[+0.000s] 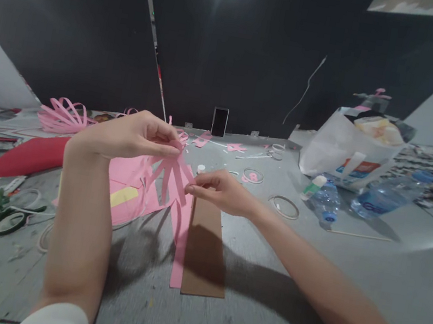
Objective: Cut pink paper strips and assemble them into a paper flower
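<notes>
My left hand (pixel 141 135) is raised over the table, its thumb and fingers pinched on the top of a piece of pink paper cut into strips (pixel 171 174). The strips fan out and hang downward. My right hand (pixel 222 190) has its fingertips closed at the end of one strip, on the right side of the fan. Below the hands a brown cardboard piece (pixel 207 254) lies flat, with a long pink paper strip (pixel 178 266) along its left edge. Pink paper sheets (pixel 130 169) lie behind my left forearm, a yellow piece (pixel 124 196) on top.
To the left are green-handled scissors (pixel 10 219), a red sheet (pixel 29 155) and looped pink strips (pixel 62 117). On the right stand a white bag (pixel 328 142), water bottles (pixel 393 194) and a glue stick (pixel 314 188). Tape rings (pixel 284 206) lie nearer; a phone (pixel 219 122) stands at the back.
</notes>
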Tool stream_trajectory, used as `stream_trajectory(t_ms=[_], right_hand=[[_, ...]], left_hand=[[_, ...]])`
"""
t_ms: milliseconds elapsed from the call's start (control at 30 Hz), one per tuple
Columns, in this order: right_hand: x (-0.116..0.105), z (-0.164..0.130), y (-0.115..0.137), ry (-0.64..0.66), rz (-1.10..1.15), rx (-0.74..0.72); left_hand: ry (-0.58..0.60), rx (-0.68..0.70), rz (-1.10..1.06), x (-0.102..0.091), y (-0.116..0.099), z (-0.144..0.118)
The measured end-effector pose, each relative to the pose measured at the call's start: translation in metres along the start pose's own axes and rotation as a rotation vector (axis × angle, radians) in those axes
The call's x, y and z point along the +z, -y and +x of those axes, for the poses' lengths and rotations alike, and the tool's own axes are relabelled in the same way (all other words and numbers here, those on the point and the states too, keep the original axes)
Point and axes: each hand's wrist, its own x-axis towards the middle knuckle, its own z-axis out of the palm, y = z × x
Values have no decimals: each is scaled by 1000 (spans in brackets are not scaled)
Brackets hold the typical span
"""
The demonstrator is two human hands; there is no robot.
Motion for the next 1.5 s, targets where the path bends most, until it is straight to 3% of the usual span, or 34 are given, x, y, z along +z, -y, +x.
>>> stream_trajectory(t_ms=[400,867,1200,1500], right_hand=[[2,1,-7,123,-70,28],[-5,6,-22,-107,-65,46],[-5,7,-35,-67,-78,105],[-13,14,-64,-362,-207,204]], left_hand=[[3,125,258,1,6,5],[-186,10,353,1,13,4],[-613,-80,131,5,-4,-3],[-793,-85,399,-8,32,3]])
